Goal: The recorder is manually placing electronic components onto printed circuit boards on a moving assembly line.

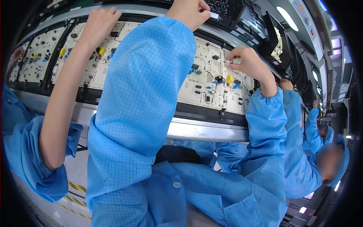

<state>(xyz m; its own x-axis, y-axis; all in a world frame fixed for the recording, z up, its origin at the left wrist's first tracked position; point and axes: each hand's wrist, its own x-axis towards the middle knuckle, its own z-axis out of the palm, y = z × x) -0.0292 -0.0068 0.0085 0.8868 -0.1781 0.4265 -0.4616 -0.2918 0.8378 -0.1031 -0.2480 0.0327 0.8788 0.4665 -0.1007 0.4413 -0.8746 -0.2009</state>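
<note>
My left hand (189,14) reaches past the far side of the board line, beside a black bin of small black parts (218,6). Its fingers are curled together, and whatever they hold is hidden. Over the right part of a cream circuit board (189,92), my right hand (247,63) is bent down with thumb and forefinger curled toward each other in a pinch. Any part between those tips is too small to make out. Near that hand, the board carries a yellow block component (230,78), black cylindrical capacitors (219,79) and blue parts (236,86).
At the left, a co-worker's bare arm (70,81) reaches over another board (96,72). More workers in blue sit at the right, one with a blue sleeve (293,109) close to mine. Black bins (281,41) line the far side. A metal rail (208,130) runs along the near edge.
</note>
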